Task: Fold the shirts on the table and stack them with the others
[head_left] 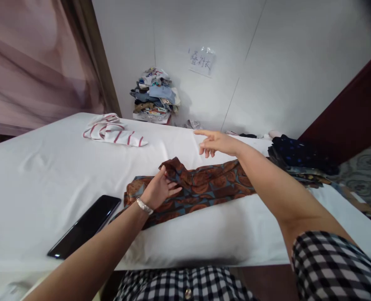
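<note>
Patterned brown-and-blue garment (204, 184) laid out as a long strip on the white sheet (56, 175), near middle, running right beneath the forearm; its far-left edge stands up in a rumpled flap.

Left hand (160, 190) over the garment's left part, fingers loosely spread, thumb at the raised flap; cannot tell whether it pinches cloth or only touches; right hand (216, 143) empty, beyond the strip's far edge, index finger extended, the others half curled, apart from the cloth.

Handling, as judged: cloth looks thin and apt to slip; best to steady the flap lightly with the left, flatten its creases with an open right palm, working outward, edges kept parallel; a hard tug would likely skew the strip; black phone (86, 225) lies just beside its left end, so sweeps there should stay short.
</note>
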`<control>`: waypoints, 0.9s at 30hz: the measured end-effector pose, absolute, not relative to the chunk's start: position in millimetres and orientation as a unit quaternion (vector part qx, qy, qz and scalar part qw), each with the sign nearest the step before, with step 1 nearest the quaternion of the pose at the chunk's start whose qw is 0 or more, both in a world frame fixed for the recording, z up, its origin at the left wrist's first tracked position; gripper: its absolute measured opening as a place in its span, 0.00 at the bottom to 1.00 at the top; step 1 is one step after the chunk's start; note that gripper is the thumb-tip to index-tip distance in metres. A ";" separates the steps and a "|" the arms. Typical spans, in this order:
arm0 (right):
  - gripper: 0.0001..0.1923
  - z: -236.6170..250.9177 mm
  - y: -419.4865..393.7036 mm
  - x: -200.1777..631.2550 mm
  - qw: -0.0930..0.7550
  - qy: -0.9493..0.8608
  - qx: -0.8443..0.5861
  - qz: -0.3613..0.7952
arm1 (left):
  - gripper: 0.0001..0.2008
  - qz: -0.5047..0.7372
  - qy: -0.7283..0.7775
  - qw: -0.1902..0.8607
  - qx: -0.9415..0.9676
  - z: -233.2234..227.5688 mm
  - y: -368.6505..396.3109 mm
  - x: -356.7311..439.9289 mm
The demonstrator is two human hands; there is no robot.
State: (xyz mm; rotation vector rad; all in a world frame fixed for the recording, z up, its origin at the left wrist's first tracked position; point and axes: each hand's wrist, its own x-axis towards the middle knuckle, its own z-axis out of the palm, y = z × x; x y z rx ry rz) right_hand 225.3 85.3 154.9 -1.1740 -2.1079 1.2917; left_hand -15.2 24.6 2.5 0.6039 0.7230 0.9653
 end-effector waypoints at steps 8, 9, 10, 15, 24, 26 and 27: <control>0.20 50.6 96.4 336.7 0.158 -0.709 -0.660 0.189 | 0.09 0.493 0.522 0.630 0.297 -19.8 22.1 -22.6; 0.20 37.9 96.8 344.0 0.151 -0.716 -0.666 0.143 | 0.11 0.506 0.545 0.565 0.357 -18.8 23.6 -21.9; 0.20 26.8 97.1 349.3 0.147 -0.723 -0.666 0.110 | 0.13 0.519 0.560 0.482 0.430 -17.2 26.2 -21.2; 0.29 -7.2 101.3 354.7 0.148 -0.739 -0.650 0.096 | 0.21 0.447 0.550 0.144 0.690 -9.5 59.6 -13.2; 0.14 -24.2 110.9 357.8 0.164 -0.716 -0.668 0.123 | 0.19 0.279 0.632 0.254 0.677 -10.6 107.0 -0.5; 0.14 -18.9 110.0 367.9 0.179 -0.703 -0.676 0.131 | 0.20 0.316 0.627 0.285 0.652 2.6 89.3 -7.0; 0.14 -14.8 110.3 373.3 0.186 -0.697 -0.680 0.132 | 0.21 0.351 0.616 0.327 0.625 10.5 77.2 -10.7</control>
